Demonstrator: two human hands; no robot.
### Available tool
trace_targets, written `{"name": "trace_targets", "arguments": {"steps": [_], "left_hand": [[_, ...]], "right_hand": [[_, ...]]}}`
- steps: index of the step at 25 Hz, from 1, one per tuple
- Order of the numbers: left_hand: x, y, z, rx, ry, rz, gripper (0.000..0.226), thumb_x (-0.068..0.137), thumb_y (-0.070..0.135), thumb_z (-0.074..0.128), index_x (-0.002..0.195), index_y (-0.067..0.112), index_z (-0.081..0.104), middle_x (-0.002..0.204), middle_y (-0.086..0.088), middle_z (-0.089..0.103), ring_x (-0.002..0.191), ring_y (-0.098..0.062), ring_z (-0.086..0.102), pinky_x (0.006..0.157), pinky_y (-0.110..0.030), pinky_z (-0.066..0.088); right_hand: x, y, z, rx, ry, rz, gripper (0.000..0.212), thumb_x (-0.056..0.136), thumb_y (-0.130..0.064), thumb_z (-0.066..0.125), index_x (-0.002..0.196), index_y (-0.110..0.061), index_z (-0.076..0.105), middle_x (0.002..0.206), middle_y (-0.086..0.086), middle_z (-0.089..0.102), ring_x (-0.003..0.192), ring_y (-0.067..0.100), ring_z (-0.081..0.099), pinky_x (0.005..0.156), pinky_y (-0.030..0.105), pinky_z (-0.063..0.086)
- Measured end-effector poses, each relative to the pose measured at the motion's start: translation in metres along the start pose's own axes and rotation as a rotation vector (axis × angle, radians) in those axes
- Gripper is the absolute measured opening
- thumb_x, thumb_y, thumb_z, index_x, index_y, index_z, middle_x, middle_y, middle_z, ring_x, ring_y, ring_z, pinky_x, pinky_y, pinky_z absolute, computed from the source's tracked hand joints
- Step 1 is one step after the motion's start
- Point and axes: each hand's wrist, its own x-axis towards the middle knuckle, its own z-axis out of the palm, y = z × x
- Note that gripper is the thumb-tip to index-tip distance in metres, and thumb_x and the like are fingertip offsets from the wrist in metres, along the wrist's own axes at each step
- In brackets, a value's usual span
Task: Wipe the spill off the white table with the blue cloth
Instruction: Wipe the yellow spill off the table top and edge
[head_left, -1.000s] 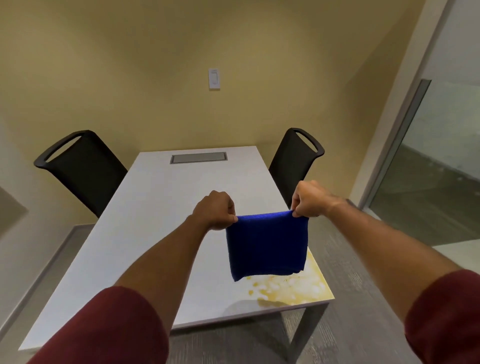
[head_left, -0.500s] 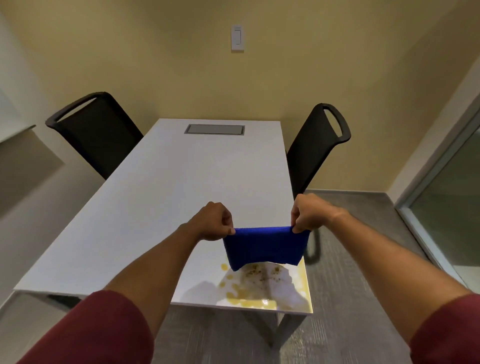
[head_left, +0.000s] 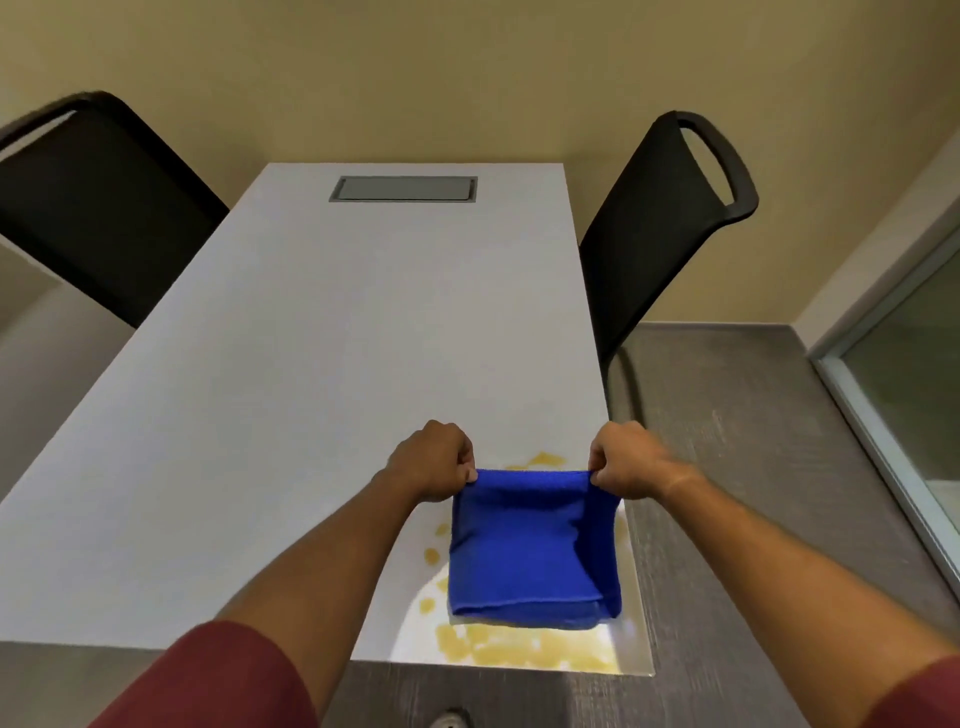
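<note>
A folded blue cloth (head_left: 530, 551) hangs by its top edge over the near right corner of the white table (head_left: 311, 395). My left hand (head_left: 434, 460) pinches its top left corner and my right hand (head_left: 626, 460) pinches its top right corner. A yellow spill (head_left: 524, 647) spreads over that corner of the table, with small drops to the cloth's left and a patch beyond its top edge. The cloth covers most of the spill. Whether its lower edge touches the table I cannot tell.
A black chair (head_left: 98, 208) stands at the table's far left and another black chair (head_left: 660, 223) at its right side. A grey cable hatch (head_left: 402, 188) is set into the far end. Grey floor (head_left: 753, 441) and a glass partition (head_left: 904, 395) lie to the right.
The view has tilted down and drawn closer to the table. Both hands have carried the cloth lower, so it now hangs spread over the spill that showed beneath it before.
</note>
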Motion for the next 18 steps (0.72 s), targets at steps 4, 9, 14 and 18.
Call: {"name": "trace_targets", "arguments": {"steps": [4, 9, 14, 18], "left_hand": [[0.05, -0.014, 0.022, -0.012, 0.08, -0.035, 0.011, 0.089, 0.024, 0.064, 0.09, 0.016, 0.072, 0.088, 0.002, 0.07, 0.082, -0.02, 0.066, 0.076, -0.038, 0.057], [0.061, -0.054, 0.058, 0.11, 0.254, -0.01, 0.045, 0.096, 0.032, 0.052, 0.136, 0.014, 0.054, 0.135, -0.01, 0.055, 0.123, -0.028, 0.05, 0.1, -0.039, 0.042], [0.049, -0.096, 0.091, 0.137, 0.312, 0.034, 0.067, 0.1, 0.037, 0.043, 0.156, 0.012, 0.017, 0.164, -0.01, 0.014, 0.152, -0.026, 0.013, 0.121, -0.038, 0.015], [0.049, -0.112, 0.11, 0.181, 0.292, 0.083, 0.065, 0.101, 0.041, 0.023, 0.155, 0.015, -0.003, 0.163, -0.002, -0.006, 0.153, -0.019, -0.005, 0.122, -0.033, -0.003]], "right_hand": [[0.042, 0.007, 0.019, 0.004, 0.156, 0.061, 0.016, 0.089, -0.005, 0.06, 0.094, -0.014, 0.072, 0.09, 0.004, 0.072, 0.082, 0.019, 0.066, 0.079, 0.038, 0.059], [0.048, -0.01, 0.059, -0.192, 0.458, -0.024, 0.032, 0.094, -0.026, 0.056, 0.124, -0.015, 0.063, 0.116, 0.006, 0.067, 0.105, 0.023, 0.06, 0.089, 0.038, 0.048], [0.033, -0.068, 0.145, -0.113, 0.383, -0.3, 0.074, 0.096, -0.054, 0.038, 0.153, -0.008, 0.029, 0.16, 0.018, 0.025, 0.149, 0.035, 0.021, 0.12, 0.053, 0.023], [0.05, -0.07, 0.169, -0.168, 0.33, -0.342, 0.076, 0.098, -0.059, 0.023, 0.157, -0.012, 0.01, 0.165, 0.011, 0.004, 0.153, 0.028, -0.001, 0.122, 0.053, 0.01]]}}
